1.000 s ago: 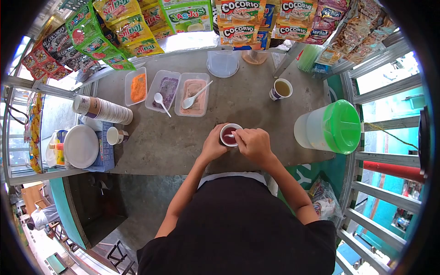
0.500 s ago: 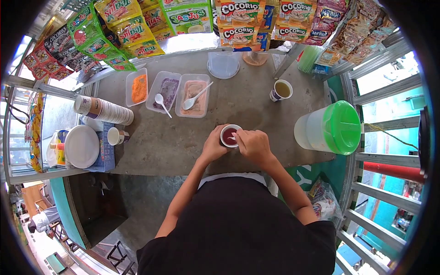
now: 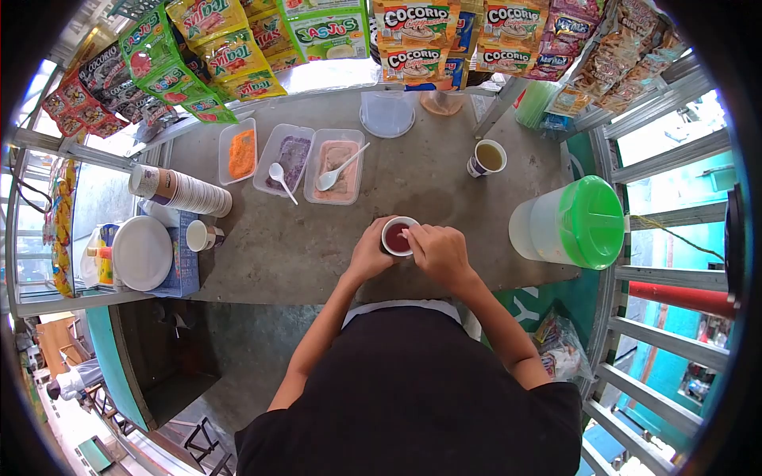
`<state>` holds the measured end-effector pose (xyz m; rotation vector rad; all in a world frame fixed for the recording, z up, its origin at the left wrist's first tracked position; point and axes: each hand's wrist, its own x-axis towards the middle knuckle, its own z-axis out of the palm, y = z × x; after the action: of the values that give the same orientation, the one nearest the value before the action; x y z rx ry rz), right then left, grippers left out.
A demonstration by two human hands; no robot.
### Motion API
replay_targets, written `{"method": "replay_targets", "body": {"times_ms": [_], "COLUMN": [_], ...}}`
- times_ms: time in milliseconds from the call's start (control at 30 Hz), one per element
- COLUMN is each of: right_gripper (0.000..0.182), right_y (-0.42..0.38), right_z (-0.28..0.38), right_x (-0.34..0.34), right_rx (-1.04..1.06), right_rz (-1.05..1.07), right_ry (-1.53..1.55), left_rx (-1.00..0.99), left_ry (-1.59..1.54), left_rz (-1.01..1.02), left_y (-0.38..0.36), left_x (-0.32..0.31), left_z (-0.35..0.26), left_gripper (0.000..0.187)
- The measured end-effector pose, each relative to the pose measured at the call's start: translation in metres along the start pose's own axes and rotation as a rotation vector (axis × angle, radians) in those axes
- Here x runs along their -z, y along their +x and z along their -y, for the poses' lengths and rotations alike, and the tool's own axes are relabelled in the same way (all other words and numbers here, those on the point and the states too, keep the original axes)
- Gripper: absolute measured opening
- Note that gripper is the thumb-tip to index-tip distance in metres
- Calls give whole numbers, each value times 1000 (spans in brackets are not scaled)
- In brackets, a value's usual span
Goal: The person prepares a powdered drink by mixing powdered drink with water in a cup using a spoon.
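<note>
My left hand is wrapped around the side of a paper cup holding dark red liquid. Over the cup's right rim, my right hand pinches a white spoon, mostly hidden by the fingers, whose lower end dips into the drink. Beyond the hands lie three plastic tubs of powder: an orange one, a purple one with a white spoon in it, and a pink one with another spoon.
A second cup of yellowish liquid stands back right. Near the right edge is a tub with a green lid. Stacked paper cups, a single cup and a white round lid sit left. Sachets hang overhead.
The spoon tip, visible in the red drink before, is now mostly hidden behind the right fingers. Both hands keep nearly the same place at the cup.
</note>
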<state>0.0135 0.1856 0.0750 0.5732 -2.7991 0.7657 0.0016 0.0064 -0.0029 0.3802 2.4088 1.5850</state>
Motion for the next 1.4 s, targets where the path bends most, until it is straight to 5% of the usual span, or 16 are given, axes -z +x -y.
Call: {"method": "replay_targets", "body": {"times_ms": [1400], "right_gripper": [20], "right_y": [0], "right_z": [2], "right_x": [1], "right_rx": [-17], "right_rz": [-53], "right_ry": [66], "left_rx": [15], "left_ry": [-53], "left_rz": [4], "left_y": [0], "left_x": [1], "left_z": [1], "left_gripper": [67]}}
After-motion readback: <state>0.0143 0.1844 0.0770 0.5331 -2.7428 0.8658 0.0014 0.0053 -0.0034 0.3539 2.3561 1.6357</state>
